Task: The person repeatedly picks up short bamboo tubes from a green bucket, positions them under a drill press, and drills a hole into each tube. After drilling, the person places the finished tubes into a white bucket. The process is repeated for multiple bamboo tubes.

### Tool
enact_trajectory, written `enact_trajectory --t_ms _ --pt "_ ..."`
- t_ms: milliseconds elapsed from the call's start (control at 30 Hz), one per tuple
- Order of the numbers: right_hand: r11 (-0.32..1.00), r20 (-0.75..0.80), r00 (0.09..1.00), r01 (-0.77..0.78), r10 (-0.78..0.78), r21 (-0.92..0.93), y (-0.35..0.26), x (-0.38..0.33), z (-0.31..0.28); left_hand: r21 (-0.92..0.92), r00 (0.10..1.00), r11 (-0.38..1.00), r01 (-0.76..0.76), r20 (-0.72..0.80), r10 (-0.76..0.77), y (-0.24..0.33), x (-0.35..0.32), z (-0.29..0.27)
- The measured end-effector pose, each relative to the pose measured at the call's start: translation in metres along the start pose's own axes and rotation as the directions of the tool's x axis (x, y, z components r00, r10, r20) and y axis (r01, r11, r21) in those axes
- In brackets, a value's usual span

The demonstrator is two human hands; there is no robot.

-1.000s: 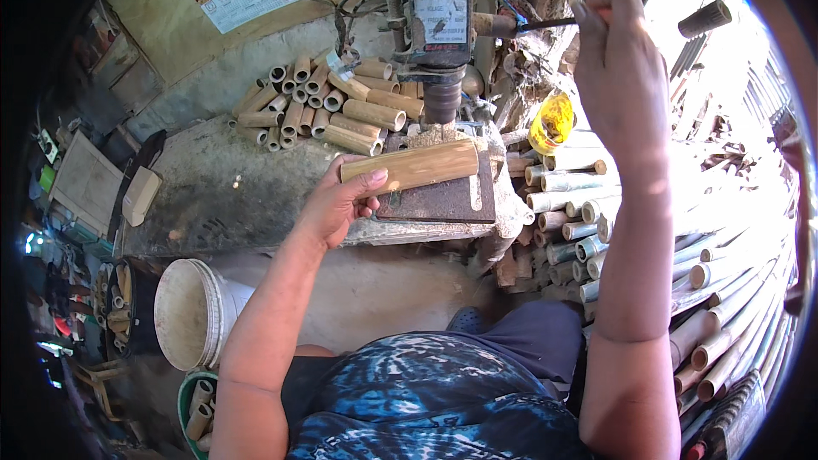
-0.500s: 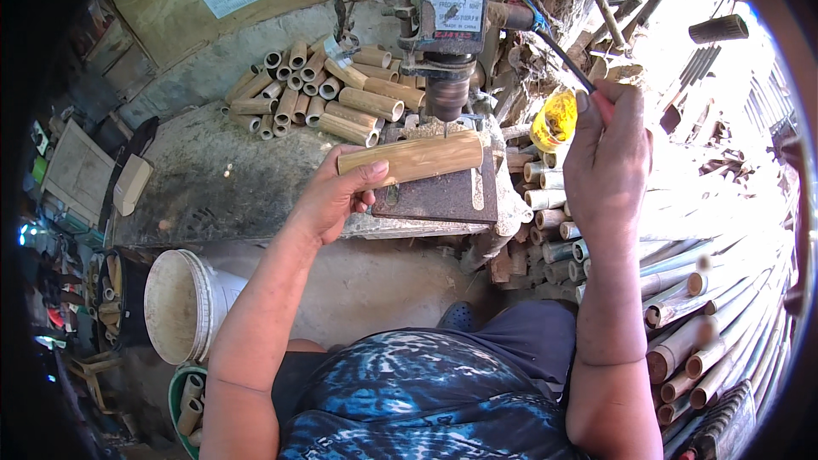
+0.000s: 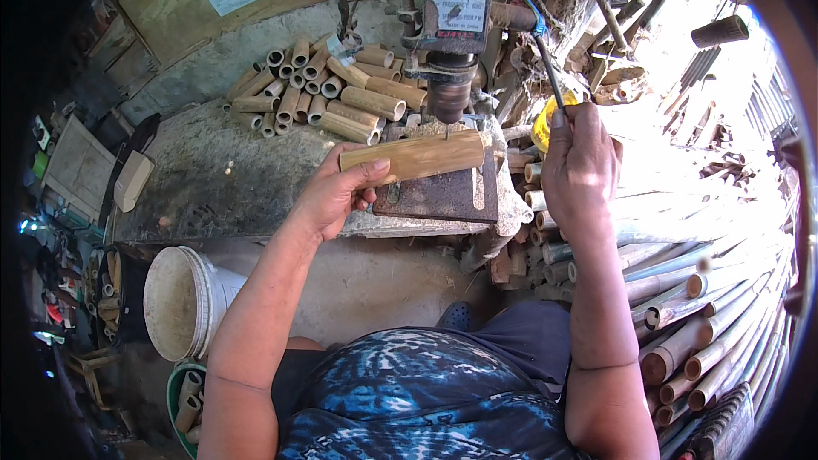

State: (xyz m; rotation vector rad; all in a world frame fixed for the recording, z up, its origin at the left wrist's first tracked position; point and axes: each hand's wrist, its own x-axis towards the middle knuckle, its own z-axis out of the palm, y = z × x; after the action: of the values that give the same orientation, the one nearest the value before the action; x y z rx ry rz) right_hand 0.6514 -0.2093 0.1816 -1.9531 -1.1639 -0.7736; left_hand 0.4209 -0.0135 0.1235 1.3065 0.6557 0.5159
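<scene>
My left hand (image 3: 334, 189) grips one end of a bamboo tube (image 3: 417, 160), thumb on the near side. The tube lies across the metal drill press table (image 3: 439, 198), its right end under the chuck. Above it stands the drill press (image 3: 456, 0), whose thin drill bit (image 3: 447, 130) comes down to the tube's upper side; whether it has entered the wall I cannot tell. My right hand (image 3: 583, 162) is closed around the end of the press's feed lever (image 3: 552, 72), a dark rod slanting down from the machine's right side.
Cut bamboo tubes (image 3: 298, 89) are heaped on the dusty bench (image 3: 187, 192) behind my left hand. A white bucket (image 3: 183, 302) and a green container (image 3: 179, 400) of tubes stand at lower left. Long bamboo poles (image 3: 724, 332) fill the right side, below a yellow container (image 3: 543, 123).
My right hand has come down and slightly left, pulling the lever lower. The chuck and bit sit slightly lower against the tube. My left hand and the tube have hardly moved.
</scene>
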Motion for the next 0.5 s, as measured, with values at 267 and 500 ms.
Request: enact_trajectory --t_ms 267,500 --pt "0.993 0.179 0.978 -0.102 0.111 -0.062 0.021 0.020 0.040 -0.008 1.000 1.000 0.011 0.002 -0.011 0.001 0.001 0.000" --pt "0.971 0.226 0.950 -0.187 0.217 -0.149 0.029 0.064 0.074 -0.001 1.000 1.000 0.012 -0.003 -0.012 0.002 0.000 0.001"
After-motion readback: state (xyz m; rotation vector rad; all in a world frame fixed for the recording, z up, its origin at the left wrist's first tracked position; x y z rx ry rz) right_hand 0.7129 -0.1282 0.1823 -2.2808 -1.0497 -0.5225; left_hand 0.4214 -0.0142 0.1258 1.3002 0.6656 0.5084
